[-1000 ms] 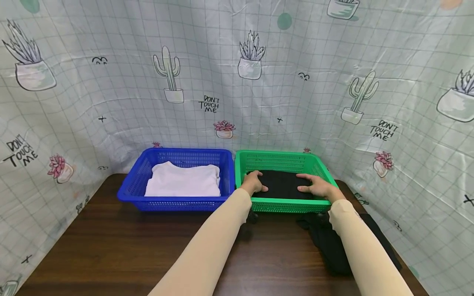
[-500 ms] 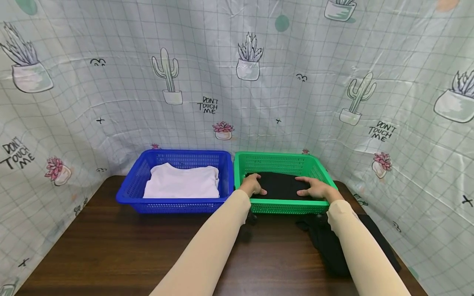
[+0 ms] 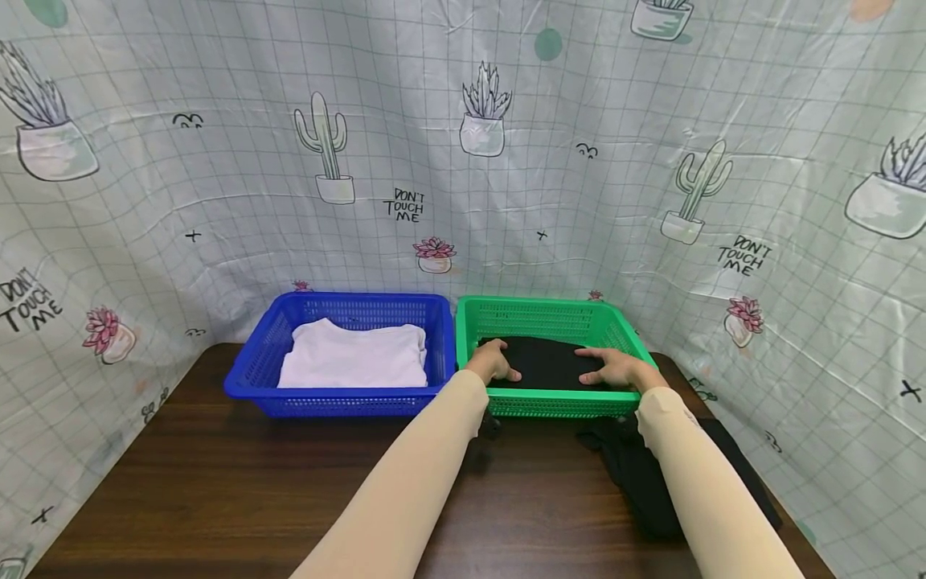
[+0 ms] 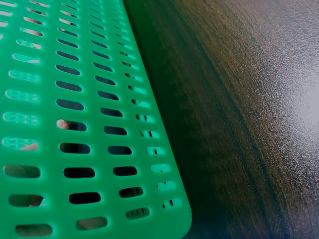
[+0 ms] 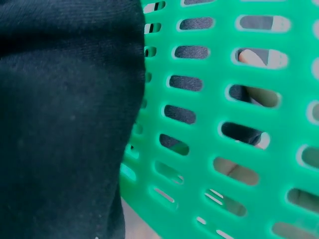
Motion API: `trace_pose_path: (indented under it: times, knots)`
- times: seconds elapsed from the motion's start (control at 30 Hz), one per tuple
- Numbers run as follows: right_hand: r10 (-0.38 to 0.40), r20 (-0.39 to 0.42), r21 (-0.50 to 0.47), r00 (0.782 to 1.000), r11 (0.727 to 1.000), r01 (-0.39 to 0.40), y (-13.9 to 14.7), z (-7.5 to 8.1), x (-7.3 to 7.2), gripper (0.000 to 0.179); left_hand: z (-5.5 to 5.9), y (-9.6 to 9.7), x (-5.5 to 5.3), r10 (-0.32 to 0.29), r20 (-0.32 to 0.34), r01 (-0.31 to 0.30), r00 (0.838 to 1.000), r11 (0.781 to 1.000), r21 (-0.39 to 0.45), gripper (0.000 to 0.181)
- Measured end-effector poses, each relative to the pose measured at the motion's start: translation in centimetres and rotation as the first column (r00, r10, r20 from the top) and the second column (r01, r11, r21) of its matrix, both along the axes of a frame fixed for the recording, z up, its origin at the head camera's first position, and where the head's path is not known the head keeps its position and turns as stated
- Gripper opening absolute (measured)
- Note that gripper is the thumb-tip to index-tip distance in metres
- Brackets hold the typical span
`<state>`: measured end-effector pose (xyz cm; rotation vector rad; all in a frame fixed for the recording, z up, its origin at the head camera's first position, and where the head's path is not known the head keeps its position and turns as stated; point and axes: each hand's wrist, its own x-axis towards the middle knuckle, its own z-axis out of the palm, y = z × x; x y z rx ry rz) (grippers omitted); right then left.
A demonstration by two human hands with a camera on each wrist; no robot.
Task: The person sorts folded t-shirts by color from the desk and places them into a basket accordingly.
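Observation:
Inside the green basket [image 3: 550,402], at the right of the table's far side, lies a folded black garment [image 3: 546,362]. My left hand [image 3: 493,362] rests on its left end, thumb and fingers spread apart on the cloth. At the opposite end my right hand [image 3: 615,368] touches it the same way, fingers pointing inward. Both wrists cross the basket's near rim. The left wrist view shows mainly the slotted green wall [image 4: 99,129], with bits of the hand and dark cloth behind its holes. Through the slots in the right wrist view, black fabric [image 5: 184,82] and parts of a hand appear.
A blue basket [image 3: 347,402] holding a folded white garment [image 3: 354,354] stands close against the green one on its left. Another black garment [image 3: 644,490] lies on the dark wooden table [image 3: 217,482] under the right forearm. A patterned curtain [image 3: 405,121] hangs behind.
Both hands stay on the black garment with almost no movement. The whole head view shifts slightly.

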<state>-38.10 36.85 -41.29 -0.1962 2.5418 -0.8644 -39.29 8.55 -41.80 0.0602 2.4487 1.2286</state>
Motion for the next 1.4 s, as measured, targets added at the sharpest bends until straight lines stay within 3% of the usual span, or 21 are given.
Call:
trace_pose_path:
  times: [0.07,0.13,0.23,0.3,0.47,0.73,1.0,1.17,1.27,1.4]
  knots:
    - [0.003,0.004,0.012,1.000,1.000,-0.003,0.0,0.0,0.0,0.074,-1.4,0.4,-1.4,-0.008,-0.011,0.008,1.000,0.999,-0.036,0.077]
    - [0.008,0.009,0.028,1.000,1.000,-0.008,0.0,0.0,0.0,0.075,-1.6,0.6,-1.7,-0.020,-0.003,0.019,1.000,0.998,-0.067,0.076]
    - [0.013,0.016,0.045,1.000,0.999,-0.014,0.0,-0.1,-0.1,0.075,-1.2,0.5,-1.2,-0.035,0.003,0.035,0.999,0.995,-0.090,0.076]
    - [0.014,0.021,0.049,1.000,0.999,-0.015,0.0,-0.1,-0.1,0.075,0.3,0.1,0.2,-0.038,0.015,0.039,0.999,0.995,-0.086,0.075]
    - [0.016,0.030,0.041,0.999,0.999,-0.017,0.1,0.0,-0.1,0.076,1.2,-0.3,1.8,-0.041,-0.019,0.039,0.999,0.996,-0.084,0.073]
    - [0.019,0.029,0.035,0.999,0.999,-0.020,0.4,0.2,-0.1,0.076,0.7,-0.1,0.7,-0.020,0.025,0.019,0.999,0.998,0.066,0.068]
    - [0.015,0.037,0.024,0.999,1.000,-0.016,0.5,0.4,0.0,0.077,0.5,0.2,0.2,-0.021,0.038,0.018,0.999,0.995,0.098,0.068]
    - [0.025,0.081,-0.005,0.996,1.000,-0.024,0.0,1.6,0.3,0.078,1.0,-0.3,0.5,-0.051,0.029,0.048,0.998,0.993,0.106,0.063]
    - [0.051,0.095,-0.019,0.994,0.999,-0.049,-0.1,3.0,0.7,0.078,1.6,-0.7,0.8,-0.103,0.022,0.100,0.994,0.990,0.099,0.060]
    - [0.098,0.031,-0.014,0.995,0.995,-0.098,0.6,5.0,2.1,0.071,3.0,-1.0,1.5,-0.157,-0.014,0.157,0.988,0.984,0.083,0.059]
